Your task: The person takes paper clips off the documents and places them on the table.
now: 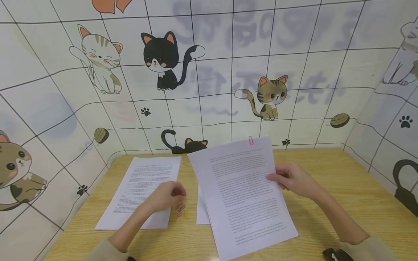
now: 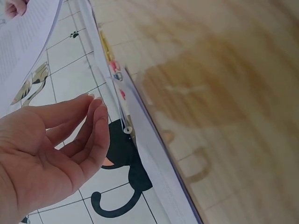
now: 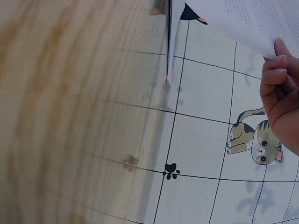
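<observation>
My right hand (image 1: 295,180) pinches the right edge of a stack of printed sheets (image 1: 245,195), thumb in front and fingers behind. The stack is tilted up toward me, with a pink paper clip (image 1: 250,140) on its top edge. In the right wrist view, the thumb of the right hand (image 3: 282,100) presses the sheet's edge. My left hand (image 1: 166,195) is just above a small group of colored paper clips (image 1: 181,210), its fingers loosely bent. In the left wrist view, the fingertips of the left hand (image 2: 60,144) come close together with nothing visible between them.
Another printed sheet (image 1: 138,188) lies flat on the wooden table (image 1: 313,224) at the left. Part of a white sheet (image 1: 202,208) shows beneath the raised stack. A wall covering with cat drawings (image 1: 215,87) encloses the table's back and sides.
</observation>
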The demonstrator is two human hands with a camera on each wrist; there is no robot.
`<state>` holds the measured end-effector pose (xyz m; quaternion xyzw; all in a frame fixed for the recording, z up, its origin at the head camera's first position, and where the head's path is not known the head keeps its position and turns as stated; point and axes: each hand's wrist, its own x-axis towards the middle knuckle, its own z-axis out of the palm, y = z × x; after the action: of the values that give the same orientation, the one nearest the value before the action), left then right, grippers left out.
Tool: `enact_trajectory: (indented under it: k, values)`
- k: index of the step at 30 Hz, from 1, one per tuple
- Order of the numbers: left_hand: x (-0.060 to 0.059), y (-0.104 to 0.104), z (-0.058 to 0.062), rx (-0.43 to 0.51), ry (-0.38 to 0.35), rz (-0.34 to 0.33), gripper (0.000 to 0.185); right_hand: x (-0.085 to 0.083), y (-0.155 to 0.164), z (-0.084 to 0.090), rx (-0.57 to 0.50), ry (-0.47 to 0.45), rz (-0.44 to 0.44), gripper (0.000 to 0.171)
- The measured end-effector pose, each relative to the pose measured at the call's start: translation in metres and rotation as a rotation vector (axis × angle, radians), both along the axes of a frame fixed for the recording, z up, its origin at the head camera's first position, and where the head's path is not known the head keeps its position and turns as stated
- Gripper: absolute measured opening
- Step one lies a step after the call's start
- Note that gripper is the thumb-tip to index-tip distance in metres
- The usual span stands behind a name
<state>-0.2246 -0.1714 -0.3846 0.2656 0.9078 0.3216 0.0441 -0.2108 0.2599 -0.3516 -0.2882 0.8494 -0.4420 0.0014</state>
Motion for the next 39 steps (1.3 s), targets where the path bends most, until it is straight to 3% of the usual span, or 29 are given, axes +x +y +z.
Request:
enact_trajectory:
  k: [7, 17, 27, 39]
  values:
    - [-0.006, -0.001, 0.005, 0.077, 0.035, 0.103, 0.005, -0.001, 0.000, -0.002, 0.000, -0.005, -0.004, 0.014]
    - [-0.007, 0.007, 0.021, 0.211, 0.071, 0.203, 0.008, -0.002, 0.001, -0.002, -0.001, -0.004, -0.024, 0.015]
    - [0.001, 0.020, 0.040, 0.376, 0.067, 0.191, 0.013, -0.001, -0.001, -0.001, 0.005, -0.024, -0.070, 0.018]
    - [0.004, 0.036, 0.057, 0.519, 0.114, 0.165, 0.015, 0.001, -0.004, -0.002, 0.022, -0.001, -0.110, 0.015]
